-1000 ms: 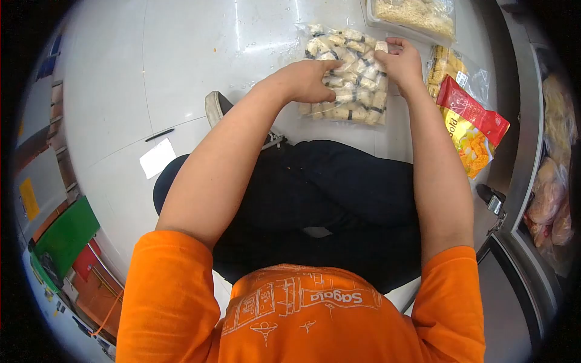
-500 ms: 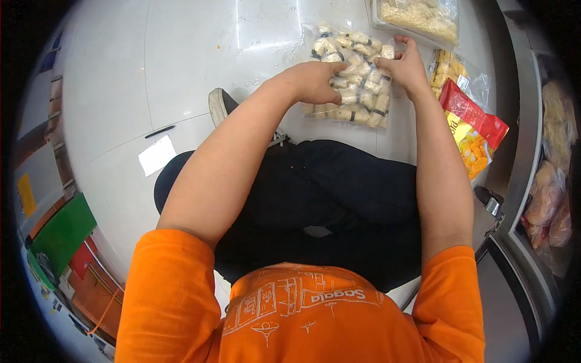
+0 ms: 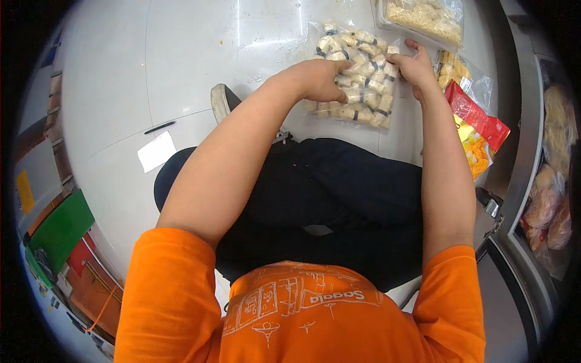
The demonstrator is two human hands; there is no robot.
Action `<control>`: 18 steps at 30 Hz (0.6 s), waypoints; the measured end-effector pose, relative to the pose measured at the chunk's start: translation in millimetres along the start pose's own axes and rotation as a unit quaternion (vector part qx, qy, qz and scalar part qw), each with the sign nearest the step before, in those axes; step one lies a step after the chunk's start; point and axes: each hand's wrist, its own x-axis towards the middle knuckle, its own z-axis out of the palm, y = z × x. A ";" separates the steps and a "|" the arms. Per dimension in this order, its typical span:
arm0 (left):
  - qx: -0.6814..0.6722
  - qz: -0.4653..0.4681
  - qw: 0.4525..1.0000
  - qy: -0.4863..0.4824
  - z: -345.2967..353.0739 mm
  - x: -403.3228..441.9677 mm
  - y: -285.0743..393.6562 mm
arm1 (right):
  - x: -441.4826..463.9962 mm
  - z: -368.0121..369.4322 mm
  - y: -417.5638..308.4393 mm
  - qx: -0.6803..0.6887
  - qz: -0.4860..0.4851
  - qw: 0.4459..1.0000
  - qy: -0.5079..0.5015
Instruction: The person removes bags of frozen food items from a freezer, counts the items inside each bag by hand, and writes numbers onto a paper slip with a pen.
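Note:
A clear plastic bag (image 3: 362, 91) lies flat on the white tiled floor, packed with pale food pieces, many with dark bands around them. My left hand (image 3: 324, 80) rests on its left part, thumb and fingers spread apart on the plastic. At the upper right edge of the bag, my right hand (image 3: 417, 68) has its thumb touching the plastic and its index finger stretched out away from it. The lower fingers of the right hand are partly hidden.
A clear tub (image 3: 426, 21) of pale shredded food stands beyond my right hand. Right of it lie a clear bag of yellow pieces (image 3: 451, 68) and a red-and-yellow packet (image 3: 478, 118). An open freezer drawer (image 3: 523, 163) holds bagged food. White paper (image 3: 157, 151) and a black pen (image 3: 160, 127) lie left.
The view has shifted slightly. My right thumb has moved from over the bag's pieces toward its right edge. My left hand stays on the bag.

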 end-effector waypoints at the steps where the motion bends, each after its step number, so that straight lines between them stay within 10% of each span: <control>1: 0.001 0.002 1.000 0.002 0.5 0.3 -0.3 | 1.9 0.1 1.8 0.003 0.002 1.000 0.000; 18: 0.008 0.003 1.000 -0.003 1.2 2.6 0.2 | 4.9 -3.6 8.2 -0.031 -0.042 0.999 0.008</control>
